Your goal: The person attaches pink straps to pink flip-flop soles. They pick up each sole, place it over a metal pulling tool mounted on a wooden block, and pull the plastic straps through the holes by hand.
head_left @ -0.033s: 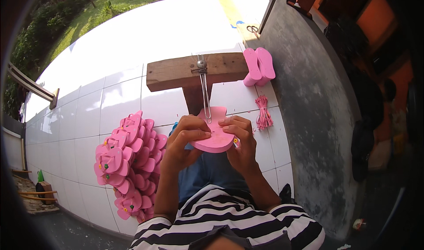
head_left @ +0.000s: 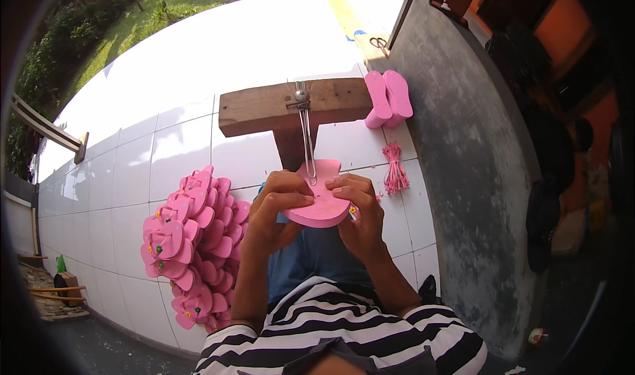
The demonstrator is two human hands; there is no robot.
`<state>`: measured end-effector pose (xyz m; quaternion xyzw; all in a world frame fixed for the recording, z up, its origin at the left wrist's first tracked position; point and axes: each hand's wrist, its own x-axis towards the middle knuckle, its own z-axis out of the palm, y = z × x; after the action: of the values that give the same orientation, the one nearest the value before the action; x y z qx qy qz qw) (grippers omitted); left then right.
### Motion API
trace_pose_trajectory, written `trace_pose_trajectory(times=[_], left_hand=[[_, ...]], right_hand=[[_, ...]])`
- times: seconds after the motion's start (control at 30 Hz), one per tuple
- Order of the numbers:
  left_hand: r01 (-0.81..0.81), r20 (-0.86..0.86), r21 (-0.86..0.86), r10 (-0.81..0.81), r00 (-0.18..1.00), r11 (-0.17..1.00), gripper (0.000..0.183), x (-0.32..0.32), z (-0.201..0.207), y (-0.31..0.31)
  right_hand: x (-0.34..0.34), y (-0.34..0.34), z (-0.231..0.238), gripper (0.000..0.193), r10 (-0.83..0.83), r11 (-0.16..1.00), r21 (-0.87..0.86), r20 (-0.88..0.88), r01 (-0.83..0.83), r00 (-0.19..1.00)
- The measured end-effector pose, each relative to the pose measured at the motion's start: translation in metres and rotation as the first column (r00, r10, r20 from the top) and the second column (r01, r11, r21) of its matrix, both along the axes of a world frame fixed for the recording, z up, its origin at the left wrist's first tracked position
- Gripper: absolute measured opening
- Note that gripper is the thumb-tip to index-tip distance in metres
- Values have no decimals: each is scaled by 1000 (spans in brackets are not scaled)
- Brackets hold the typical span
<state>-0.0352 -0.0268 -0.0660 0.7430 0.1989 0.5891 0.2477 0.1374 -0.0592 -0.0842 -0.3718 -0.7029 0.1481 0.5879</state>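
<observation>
Both my hands grip a pink flip-flop sole point(head_left: 322, 206) above my lap. My left hand point(head_left: 274, 206) closes on its left edge, the thumb underneath and the fingers bent over the top. Opposite it, my right hand point(head_left: 359, 206) pinches the right edge with its fingertips on the upper face. A bit of strap with a small yellow flower point(head_left: 353, 211) shows by the right hand; the rest is hidden under the sole. The looped end of a long metal hook point(head_left: 308, 143) meets the sole between my hands. That hook is fastened to a T-shaped wooden stand point(head_left: 258, 107).
Left of me lies a tall pile of pink flip-flops point(head_left: 198, 242) with flowered straps. Past the stand's right end are stacks of pink soles point(head_left: 397, 97), with a bundle of pink straps point(head_left: 395, 170) nearer. A low grey wall point(head_left: 476, 176) bounds the right; scissors point(head_left: 378, 43) lie farther off.
</observation>
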Motion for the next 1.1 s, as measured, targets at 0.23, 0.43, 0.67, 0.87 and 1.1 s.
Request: trace_pose_trajectory(times=[0.23, 0.43, 0.67, 0.87, 1.1], left_hand=[[-35, 99, 46, 31, 995, 998, 37, -1, 7, 8], [-55, 88, 17, 54, 995, 998, 36, 3, 15, 11], [-269, -39, -241, 268, 963, 932, 33, 15, 41, -1], [-442, -278, -168, 388, 879, 881, 34, 3, 54, 2], [-579, -312, -51, 537, 784, 814, 42, 7, 43, 31]], right_hand=[[-8, 11, 13, 30, 0, 996, 85, -14, 1, 1000], [-6, 17, 19, 28, -16, 996, 87, -42, 20, 999], [-11, 5, 37, 34, -115, 955, -285, -91, 85, 989], [-25, 11, 34, 35, -147, 959, -262, -144, 106, 979], [-38, 43, 30, 43, -260, 928, -324, -217, 182, 941]])
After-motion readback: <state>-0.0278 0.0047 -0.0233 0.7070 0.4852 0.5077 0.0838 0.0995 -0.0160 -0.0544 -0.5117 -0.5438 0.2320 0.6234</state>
